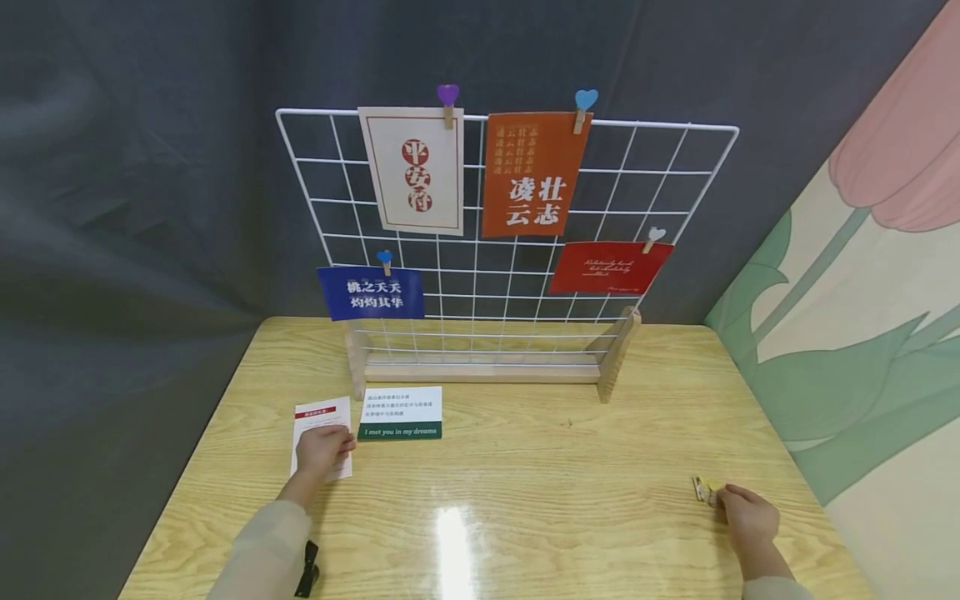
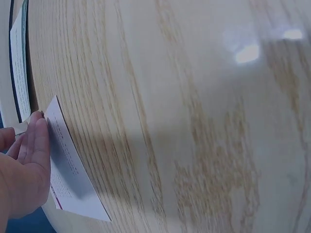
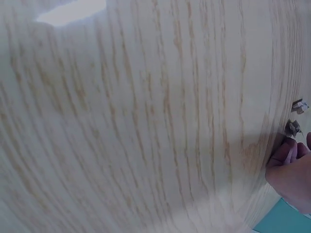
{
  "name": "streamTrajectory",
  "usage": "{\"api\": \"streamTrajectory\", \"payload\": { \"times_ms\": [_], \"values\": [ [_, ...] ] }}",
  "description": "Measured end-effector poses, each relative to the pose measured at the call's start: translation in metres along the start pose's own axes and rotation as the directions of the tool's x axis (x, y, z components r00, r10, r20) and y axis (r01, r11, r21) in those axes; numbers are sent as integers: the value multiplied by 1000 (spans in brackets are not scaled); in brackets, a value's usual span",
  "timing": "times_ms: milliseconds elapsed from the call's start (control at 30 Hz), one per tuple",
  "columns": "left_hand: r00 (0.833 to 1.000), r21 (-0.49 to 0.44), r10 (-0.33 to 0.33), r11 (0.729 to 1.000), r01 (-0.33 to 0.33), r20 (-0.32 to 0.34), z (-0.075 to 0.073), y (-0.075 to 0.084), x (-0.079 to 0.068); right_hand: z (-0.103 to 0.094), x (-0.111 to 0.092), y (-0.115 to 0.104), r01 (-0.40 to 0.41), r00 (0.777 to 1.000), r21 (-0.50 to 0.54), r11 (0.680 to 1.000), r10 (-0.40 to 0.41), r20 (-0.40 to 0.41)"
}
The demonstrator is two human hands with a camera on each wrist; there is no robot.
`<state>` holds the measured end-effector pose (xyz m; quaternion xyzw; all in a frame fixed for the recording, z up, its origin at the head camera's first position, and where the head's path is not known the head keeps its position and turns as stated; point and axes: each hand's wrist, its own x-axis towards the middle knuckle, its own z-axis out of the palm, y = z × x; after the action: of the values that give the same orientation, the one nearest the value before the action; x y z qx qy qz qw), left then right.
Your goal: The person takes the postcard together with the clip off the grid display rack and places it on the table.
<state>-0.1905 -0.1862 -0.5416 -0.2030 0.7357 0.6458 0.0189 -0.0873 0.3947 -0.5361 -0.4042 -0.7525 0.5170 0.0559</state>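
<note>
On the table's left, my left hand (image 1: 322,450) lies over a white card (image 1: 341,412) with a red band. Its thumb and fingers pinch the card near its right edge. Just right of that hand lies a white and green card (image 1: 401,408). At the far right, my right hand (image 1: 750,512) pinches at a small clothespin (image 3: 293,128) between thumb and fingers. Another small clothespin (image 3: 301,106) lies beside it, and a yellow piece (image 1: 712,483) shows at the fingertips. The fingers partly hide these small pieces.
A white wire grid (image 1: 517,304) stands at the back on a wooden base (image 1: 480,372). Heart-topped clothespins hold a cream card (image 1: 412,217), an orange card (image 1: 498,200), a blue card (image 1: 341,304) and a red card (image 1: 570,267). A black strap (image 1: 307,571) lies near the left sleeve.
</note>
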Motion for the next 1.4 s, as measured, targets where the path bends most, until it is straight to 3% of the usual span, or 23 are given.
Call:
{"api": "streamTrajectory", "payload": {
  "times_ms": [333, 633, 733, 867, 967, 1200, 1300, 1400],
  "values": [
    [997, 50, 79, 996, -79, -7, -8, 8, 6, -12, 3, -10, -7, 999, 109, 994, 1, 54],
    [995, -64, 87, 994, -90, -52, -13, 20, 8, -11, 18, -27, 74, 992, 181, 981, -90, 86],
    [995, -45, 86, 995, -88, -51, -14, 23, 10, -8, 18, -38, 96, 990, 167, 981, -111, 83],
    [992, -23, 121, 992, -122, -22, -12, 27, 14, -6, 13, -55, 105, 988, 143, 984, -120, 102],
    [992, -60, 126, 990, -126, -1, -10, 24, 21, -6, 11, -63, 118, 985, 148, 982, -134, 105],
    [978, -170, 183, 972, -164, 100, -6, 10, 50, -5, 16, -78, 148, 974, 313, 938, -193, 117],
    [974, -144, 194, 974, -177, 117, 2, 24, 44, -3, 16, -86, 177, 966, 301, 937, -224, 126],
    [978, -69, 178, 983, -172, 106, 13, 51, 27, -1, 16, -96, 187, 963, 315, 931, -237, 130]
  ]
}}
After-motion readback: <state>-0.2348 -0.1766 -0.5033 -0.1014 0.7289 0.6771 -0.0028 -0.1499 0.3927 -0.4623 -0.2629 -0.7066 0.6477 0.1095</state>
